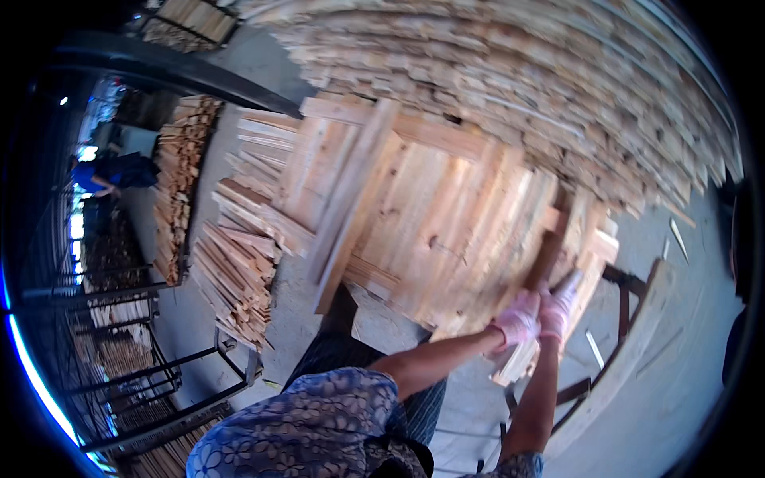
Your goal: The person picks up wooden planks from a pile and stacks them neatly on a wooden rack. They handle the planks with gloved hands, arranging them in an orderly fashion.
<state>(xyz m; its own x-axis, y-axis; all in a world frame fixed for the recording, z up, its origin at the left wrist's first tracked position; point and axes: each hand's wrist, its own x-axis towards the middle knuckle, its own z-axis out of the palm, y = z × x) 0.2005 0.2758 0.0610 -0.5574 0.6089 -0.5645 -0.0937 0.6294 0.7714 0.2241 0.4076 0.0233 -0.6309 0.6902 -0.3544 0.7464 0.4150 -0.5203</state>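
Observation:
Both my hands wear pink gloves and are close together at the right end of a bench of light wooden boards. My left hand [517, 320] is closed at the near end of a wooden plank [564, 239]. Right beside it, my right hand [557, 307] is closed on the same plank, its fingers slightly blurred. The plank lies across the right side of a surface of boards laid edge to edge [434, 227]. Two long wooden strips [358, 203] lie across the left side of that surface.
A tall stack of timber [510, 72] fills the far side. Bundles of wood strips [235, 279] lie on the floor to the left, near a black metal rack [159, 374]. A wooden beam on a metal frame [629, 358] stands at right. A person in blue [119, 171] is far left.

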